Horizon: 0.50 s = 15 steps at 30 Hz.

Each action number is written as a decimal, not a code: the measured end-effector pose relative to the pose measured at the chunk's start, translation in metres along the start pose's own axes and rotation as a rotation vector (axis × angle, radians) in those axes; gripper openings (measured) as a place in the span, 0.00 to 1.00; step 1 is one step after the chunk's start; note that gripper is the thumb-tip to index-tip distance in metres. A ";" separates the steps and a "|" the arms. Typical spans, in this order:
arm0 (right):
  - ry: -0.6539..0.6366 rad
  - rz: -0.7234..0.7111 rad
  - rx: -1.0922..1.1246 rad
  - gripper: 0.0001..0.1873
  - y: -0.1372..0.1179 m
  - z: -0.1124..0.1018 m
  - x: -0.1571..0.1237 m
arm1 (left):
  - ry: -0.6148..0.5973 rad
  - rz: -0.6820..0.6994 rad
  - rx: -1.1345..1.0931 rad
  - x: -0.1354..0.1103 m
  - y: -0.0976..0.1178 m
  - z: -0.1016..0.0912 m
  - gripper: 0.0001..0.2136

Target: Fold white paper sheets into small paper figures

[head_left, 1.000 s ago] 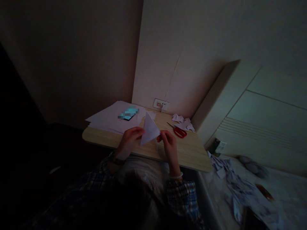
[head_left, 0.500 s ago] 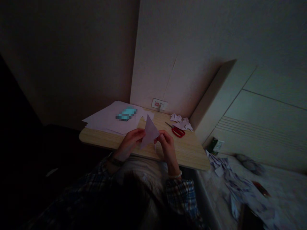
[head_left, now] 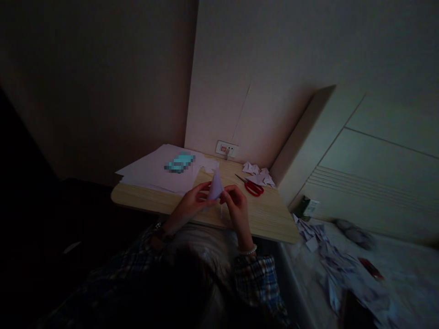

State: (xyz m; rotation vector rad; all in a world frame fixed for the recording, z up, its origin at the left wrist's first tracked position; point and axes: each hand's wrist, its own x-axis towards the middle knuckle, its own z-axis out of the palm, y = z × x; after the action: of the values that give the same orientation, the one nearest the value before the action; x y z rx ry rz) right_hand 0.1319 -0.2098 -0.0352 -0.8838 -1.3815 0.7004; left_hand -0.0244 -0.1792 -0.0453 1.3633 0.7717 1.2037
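Observation:
A folded piece of white paper (head_left: pixel 216 186), pointed at the top, is held up over the front of the small wooden table (head_left: pixel 270 219). My left hand (head_left: pixel 193 201) grips its left side and lower edge, fingers curled around it. With thumb and fingertips, my right hand (head_left: pixel 236 203) pinches the paper's lower right corner. A thin pale strip hangs beneath the paper near my right fingers; what it belongs to is unclear. To the right of my hands lie red-handled scissors (head_left: pixel 254 188), with folded paper pieces (head_left: pixel 258 173) behind them.
White paper sheets (head_left: pixel 156 171) cover the table's left part, with a blurred-out turquoise object (head_left: pixel 179 162) on top. A wall socket (head_left: pixel 227 149) with a plug sits behind the table. On the bed at right are many folded papers (head_left: pixel 322 242), a grey bundle (head_left: pixel 355 233) and a dark red object (head_left: pixel 370 268).
The paper has turned from a broad triangle facing me to a narrower one. My left hand has shifted its fingers further around and under it, while my right hand keeps its pinch.

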 end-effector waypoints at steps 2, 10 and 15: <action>0.031 -0.018 0.016 0.12 0.000 -0.001 -0.001 | -0.014 0.003 0.004 0.001 -0.001 -0.002 0.32; 0.069 -0.097 -0.033 0.10 -0.001 -0.006 -0.004 | -0.024 -0.006 -0.054 0.002 -0.003 -0.005 0.29; 0.132 -0.128 -0.127 0.08 -0.001 -0.011 -0.004 | 0.006 0.018 -0.080 -0.004 0.003 -0.004 0.26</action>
State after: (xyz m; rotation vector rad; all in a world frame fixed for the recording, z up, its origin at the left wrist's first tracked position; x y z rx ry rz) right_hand 0.1419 -0.2152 -0.0359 -0.9157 -1.3618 0.4522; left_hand -0.0303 -0.1826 -0.0439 1.3037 0.7097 1.2408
